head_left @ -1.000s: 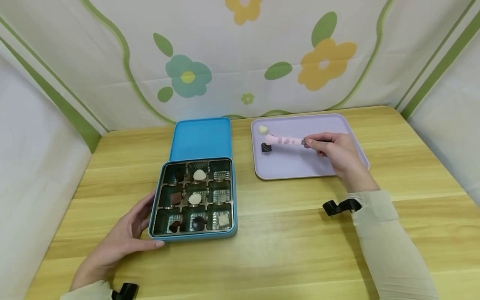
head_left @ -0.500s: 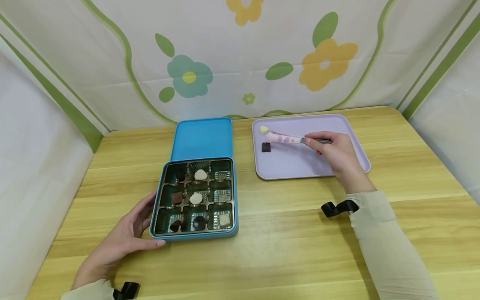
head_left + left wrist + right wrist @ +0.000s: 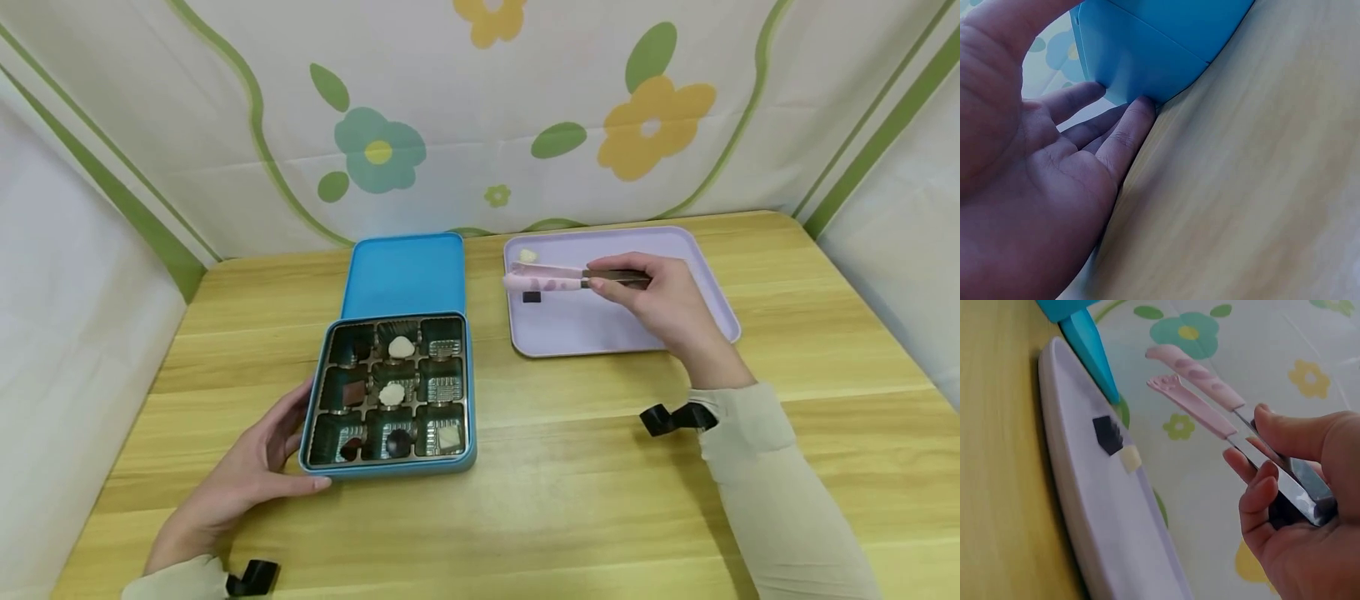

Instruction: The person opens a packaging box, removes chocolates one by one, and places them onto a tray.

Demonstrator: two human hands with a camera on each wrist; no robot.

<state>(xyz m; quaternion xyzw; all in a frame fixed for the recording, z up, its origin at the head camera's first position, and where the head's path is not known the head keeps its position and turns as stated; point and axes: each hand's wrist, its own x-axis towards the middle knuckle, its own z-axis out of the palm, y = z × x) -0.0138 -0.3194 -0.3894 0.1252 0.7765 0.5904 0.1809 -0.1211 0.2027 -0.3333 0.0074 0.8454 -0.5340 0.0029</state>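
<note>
My right hand (image 3: 671,304) holds a pair of small metal tongs (image 3: 1260,450) with pink paw-shaped tips. The tips stand apart with nothing between them, over the left end of a lilac tray (image 3: 592,333). On that tray lie a dark square chocolate (image 3: 1107,435) and a cream-coloured chocolate (image 3: 1130,459), close together. Along the near-left corner of a blue tin (image 3: 390,477) rests my left hand (image 3: 240,475), thumb at the front and fairly straight fingers touching the side. Inside the tin, a divided insert carries several chocolates, among them a white one (image 3: 401,347) and a brown square (image 3: 354,393).
The tin's blue lid (image 3: 405,275) lies open behind it. Both tin and tray rest on a wood-grain table (image 3: 555,500). A flowered cloth (image 3: 480,125) hangs along the table's back edge. The tin's right-hand compartments hold one pale chocolate (image 3: 448,437) at the front.
The tongs have lifted off the dark chocolate and shifted slightly left, and their tips have spread apart. The dark chocolate stays on the tray. My left hand and the tin have not moved.
</note>
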